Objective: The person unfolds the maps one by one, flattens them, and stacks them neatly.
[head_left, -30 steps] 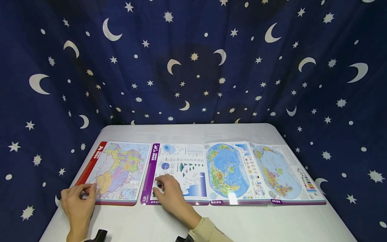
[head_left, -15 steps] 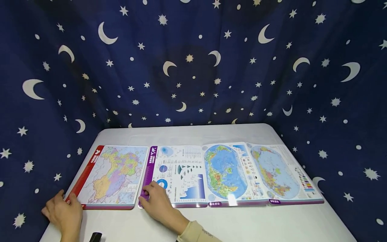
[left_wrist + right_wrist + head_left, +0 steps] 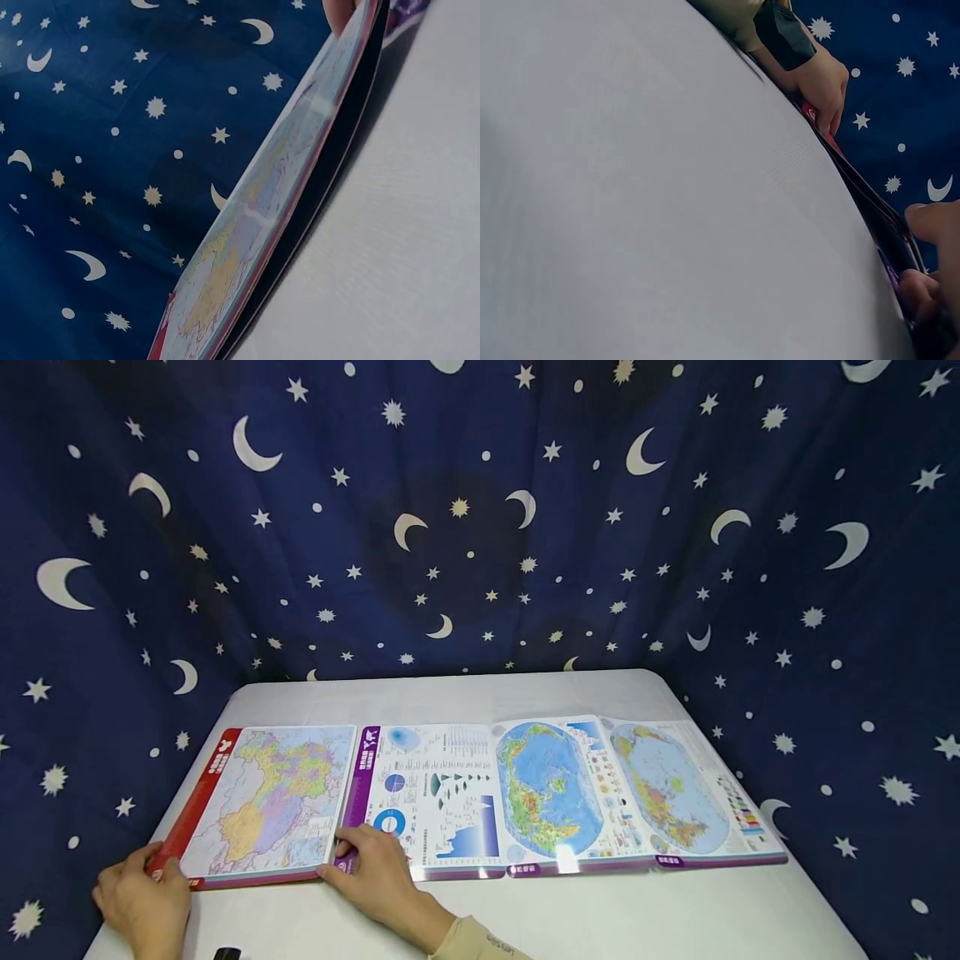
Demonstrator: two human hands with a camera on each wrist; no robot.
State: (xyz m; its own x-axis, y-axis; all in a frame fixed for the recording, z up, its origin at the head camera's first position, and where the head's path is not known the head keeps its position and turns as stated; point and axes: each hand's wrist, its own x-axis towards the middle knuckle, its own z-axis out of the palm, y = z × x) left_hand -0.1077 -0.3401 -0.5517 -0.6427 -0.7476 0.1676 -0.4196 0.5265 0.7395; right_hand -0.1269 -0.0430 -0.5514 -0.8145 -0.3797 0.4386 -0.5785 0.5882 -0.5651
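Observation:
A red-edged map (image 3: 273, 810) with a colourful country on it lies at the left of the white table, turned sideways. My left hand (image 3: 146, 902) grips its near left corner, thumb over the red strip. At the near right corner my right hand (image 3: 375, 872) pinches the edge between thumb and fingers. The right wrist view shows the right thumb (image 3: 934, 223) above that edge and fingers below. A dark gap shows under the map's near edge in the left wrist view. Beside it, a purple-edged map (image 3: 465, 793) lies unfolded, partly covered by my right hand.
The purple-edged map's other panels, a blue world map (image 3: 551, 789) and a paler world map (image 3: 671, 789), stretch to the right, with slight ridges at the folds. A starry dark blue curtain (image 3: 465, 552) surrounds the back and sides of the white table (image 3: 600, 918).
My left hand has moved left and down to the red-edged map's corner. My right hand has gone left from the purple-edged map to the red-edged one. The head view has shifted slightly.

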